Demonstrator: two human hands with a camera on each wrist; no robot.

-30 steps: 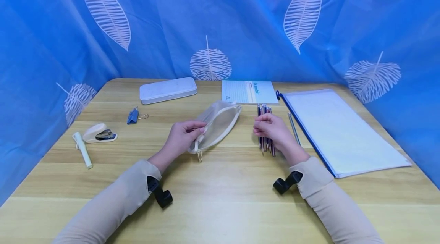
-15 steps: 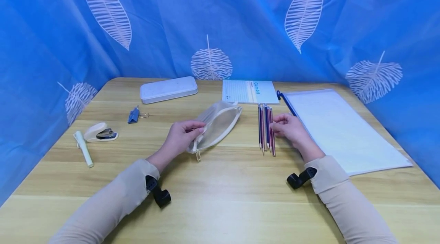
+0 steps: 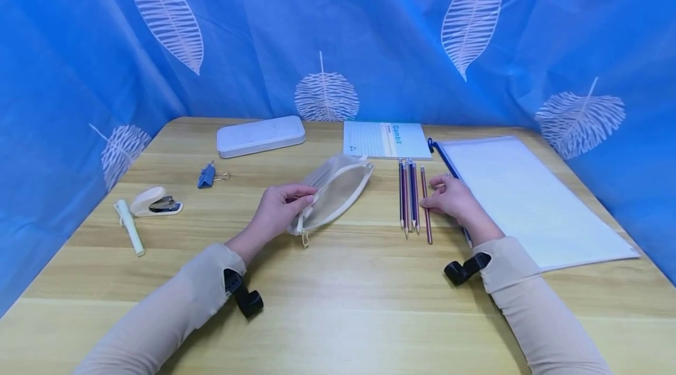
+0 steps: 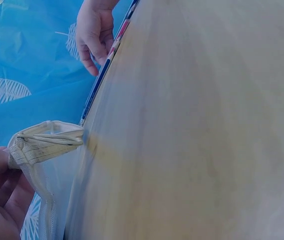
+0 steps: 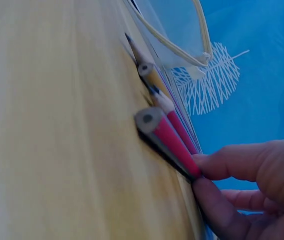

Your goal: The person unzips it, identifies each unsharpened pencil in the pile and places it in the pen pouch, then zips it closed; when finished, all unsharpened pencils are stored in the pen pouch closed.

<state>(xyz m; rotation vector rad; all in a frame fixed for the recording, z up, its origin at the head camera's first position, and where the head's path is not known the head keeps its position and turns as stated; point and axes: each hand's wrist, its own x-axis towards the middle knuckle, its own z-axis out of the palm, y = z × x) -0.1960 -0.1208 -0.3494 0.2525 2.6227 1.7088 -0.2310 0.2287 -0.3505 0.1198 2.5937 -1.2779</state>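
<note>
My left hand (image 3: 277, 208) pinches the near edge of a pale mesh zip pouch (image 3: 340, 190), whose mouth gapes toward the right. In the left wrist view the fingers grip the pouch's cream zip band (image 4: 47, 145). My right hand (image 3: 456, 199) holds a red-and-dark striped pencil (image 3: 428, 225) between thumb and fingertip. That pencil lies just right of a row of several similar pencils (image 3: 409, 193). Seen from the right wrist, the held pencil (image 5: 174, 145) has a blunt, unsharpened end, and sharpened tips lie beyond it.
A white clear-fronted folder (image 3: 533, 199) with a blue edge lies at the right, partly under the right forearm. At the back are a notebook (image 3: 380, 140) and a white case (image 3: 261, 137). A blue binder clip (image 3: 206, 176), stapler (image 3: 153, 203) and pale green pen (image 3: 129, 228) lie left.
My right hand has moved right from above the pencils and now draws one striped pencil away from the row. The left hand and pouch have hardly moved.
</note>
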